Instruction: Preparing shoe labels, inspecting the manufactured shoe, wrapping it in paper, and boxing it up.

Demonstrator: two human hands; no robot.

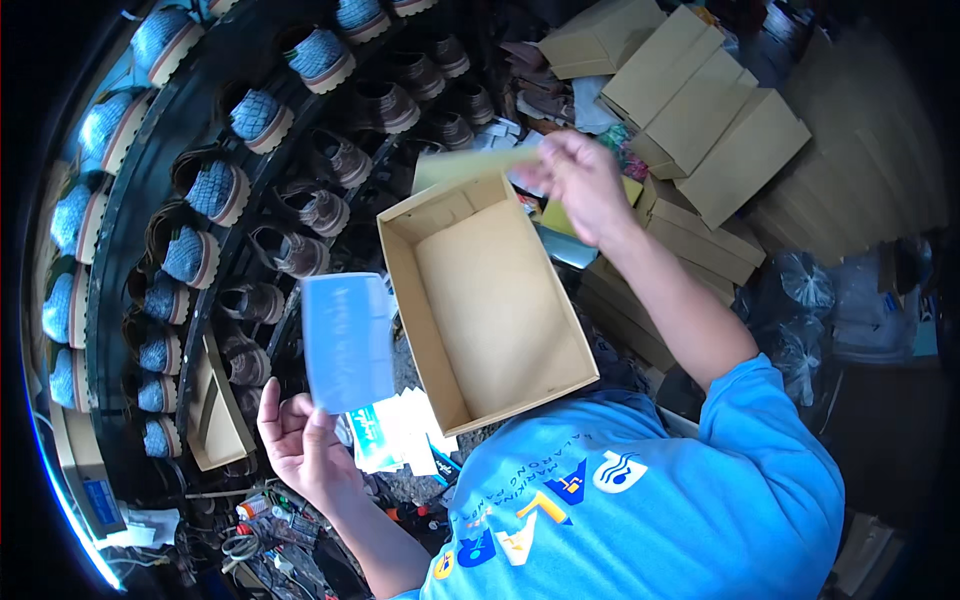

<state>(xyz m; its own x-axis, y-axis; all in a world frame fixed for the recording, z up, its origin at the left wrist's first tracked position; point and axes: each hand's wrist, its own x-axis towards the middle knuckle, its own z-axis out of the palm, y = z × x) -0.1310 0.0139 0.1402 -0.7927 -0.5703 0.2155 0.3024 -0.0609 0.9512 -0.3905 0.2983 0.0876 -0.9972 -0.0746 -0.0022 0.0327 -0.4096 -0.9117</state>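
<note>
Before me stands an open brown cardboard shoe box, its inside bare. To its left, my left hand pinches the lower edge of a blue paper card between thumb and fingers; the card is upright and slightly blurred. Beyond the box's far right corner, my right hand is closed on the end of a flat pale yellow-green sheet. Motion blurs that sheet, and its kind is unclear. White and blue papers lie below the box's left side.
Racks at the left hold rows of blue patterned shoes and brown shoes. Closed cardboard boxes are stacked at the far right. A box part leans by the rack. Cables and tools clutter the lower left.
</note>
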